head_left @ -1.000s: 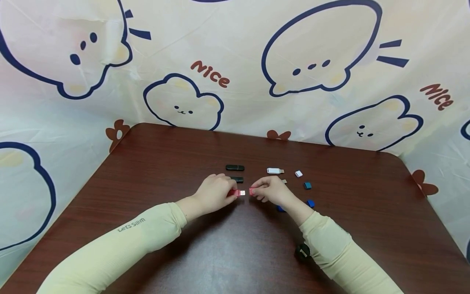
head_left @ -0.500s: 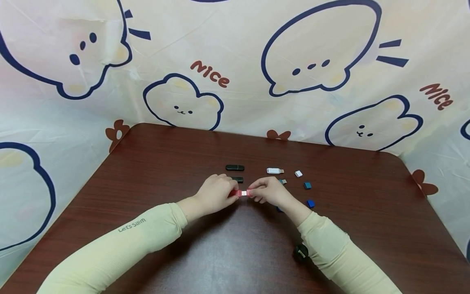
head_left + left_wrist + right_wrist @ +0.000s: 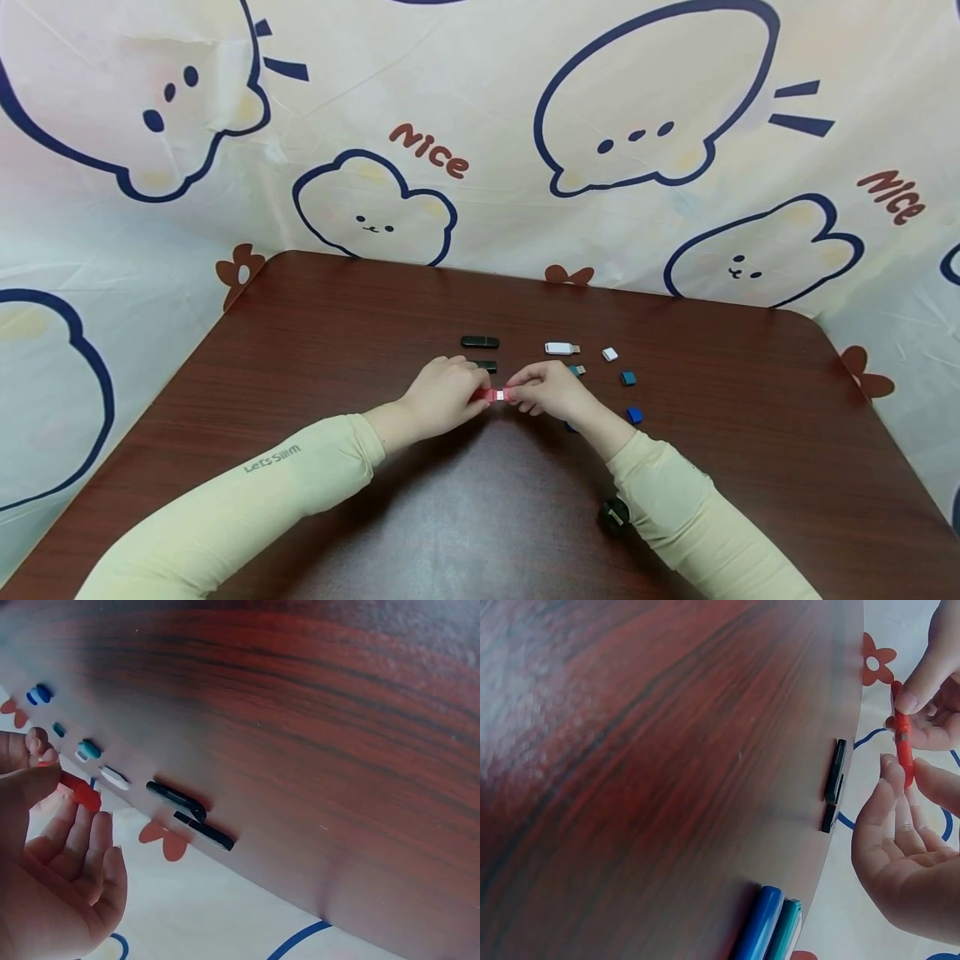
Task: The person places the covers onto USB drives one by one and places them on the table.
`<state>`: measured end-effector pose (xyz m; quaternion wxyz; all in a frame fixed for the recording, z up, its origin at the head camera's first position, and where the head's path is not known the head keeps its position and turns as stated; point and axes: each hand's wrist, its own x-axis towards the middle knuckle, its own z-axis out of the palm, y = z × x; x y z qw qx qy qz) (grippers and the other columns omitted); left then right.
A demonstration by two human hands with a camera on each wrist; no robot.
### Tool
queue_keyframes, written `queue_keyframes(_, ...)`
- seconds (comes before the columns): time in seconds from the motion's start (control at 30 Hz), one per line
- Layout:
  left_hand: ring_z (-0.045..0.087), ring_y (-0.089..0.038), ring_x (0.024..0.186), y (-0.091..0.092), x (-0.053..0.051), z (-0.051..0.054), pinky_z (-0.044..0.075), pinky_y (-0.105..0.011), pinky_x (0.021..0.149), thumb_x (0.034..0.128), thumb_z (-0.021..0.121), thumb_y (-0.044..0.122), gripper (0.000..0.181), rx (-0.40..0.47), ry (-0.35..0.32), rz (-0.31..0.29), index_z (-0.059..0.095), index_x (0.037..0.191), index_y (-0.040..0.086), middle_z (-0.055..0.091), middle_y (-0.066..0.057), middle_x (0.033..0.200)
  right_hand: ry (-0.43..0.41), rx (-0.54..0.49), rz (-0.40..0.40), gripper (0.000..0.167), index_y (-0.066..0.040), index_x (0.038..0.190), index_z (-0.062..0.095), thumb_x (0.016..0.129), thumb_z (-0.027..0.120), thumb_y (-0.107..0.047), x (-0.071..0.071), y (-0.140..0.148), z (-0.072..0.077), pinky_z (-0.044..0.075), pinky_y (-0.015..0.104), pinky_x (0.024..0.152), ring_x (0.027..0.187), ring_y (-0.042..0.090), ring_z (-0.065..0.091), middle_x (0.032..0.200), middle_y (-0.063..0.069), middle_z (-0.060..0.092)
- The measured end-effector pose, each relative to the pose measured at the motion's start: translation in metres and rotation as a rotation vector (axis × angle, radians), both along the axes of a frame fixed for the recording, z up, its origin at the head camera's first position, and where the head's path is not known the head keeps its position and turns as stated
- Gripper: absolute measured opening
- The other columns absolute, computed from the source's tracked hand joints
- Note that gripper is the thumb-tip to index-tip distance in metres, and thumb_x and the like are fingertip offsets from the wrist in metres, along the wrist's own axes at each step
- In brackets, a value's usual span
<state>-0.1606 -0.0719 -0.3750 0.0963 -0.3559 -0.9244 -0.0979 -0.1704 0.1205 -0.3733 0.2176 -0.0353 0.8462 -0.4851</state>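
From my end, the left hand point(image 3: 444, 397) pinches a small flat red plastic USB stick point(image 3: 487, 395); the right hand point(image 3: 551, 390) pinches its short red plastic cap point(image 3: 906, 763); both are held above the dark brown wood-grain table point(image 3: 465, 508); a strip of silvery metal plug point(image 3: 500, 396) shows between them, though it is too small for me to tell how far the cap covers it. I judge both pieces light, stiff and slightly slick; I'd grip the stick by its flat sides at the rear and the cap by its closed end; twisting could strain the plug. I count one red stick and one red cap; two slim black plastic sticks point(image 3: 480, 342); one white plastic stick point(image 3: 558, 348); one teal plastic stick point(image 3: 784, 930); one blue plastic stick point(image 3: 760, 922); three loose blocky plastic caps: a white cap point(image 3: 610, 354), a teal cap point(image 3: 628, 378), a blue cap point(image 3: 635, 415).
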Motion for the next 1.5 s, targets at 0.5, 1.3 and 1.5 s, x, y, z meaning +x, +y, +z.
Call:
queue_keyframes(0.5, 0.056, -0.013, 0.072, 0.0017, -0.0004, -0.0017, 0.042, -0.026, 0.061, 0.0812, 0.071, 0.024, 0.01, -0.01, 0.017, 0.0, 0.067, 0.084, 0.015, 0.065, 0.005, 0.078, -0.008, -0.023, 0.011, 0.019, 0.004, 0.1, 0.066, 0.088, 0.062, -0.01, 0.0006, 0.0016, 0.0012, 0.054, 0.031, 0.066, 0.063, 0.009, 0.061, 0.086, 0.015, 0.071)
queue_keyframes(1.3, 0.059, -0.017, 0.075, 0.005, 0.0038, 0.0012, 0.05, -0.031, 0.068, 0.0819, 0.071, 0.021, 0.013, 0.039, -0.01, -0.013, 0.064, 0.086, 0.011, 0.065, 0.0, 0.081, -0.051, -0.11, -0.003, 0.023, 0.007, 0.104, 0.064, 0.089, 0.061, -0.009, 0.0004, 0.0004, -0.0015, 0.056, 0.036, 0.073, 0.064, 0.008, 0.061, 0.082, 0.009, 0.071)
queue_keyframes(1.5, 0.058, -0.018, 0.083, 0.0069, 0.0053, 0.0022, 0.051, -0.03, 0.075, 0.0842, 0.069, 0.017, 0.011, 0.079, -0.079, -0.006, 0.064, 0.088, 0.008, 0.064, -0.002, 0.085, -0.075, -0.146, -0.034, 0.023, 0.009, 0.104, 0.064, 0.089, 0.061, -0.007, 0.0005, 0.0002, -0.0009, 0.056, 0.035, 0.073, 0.063, 0.007, 0.062, 0.077, 0.005, 0.07)
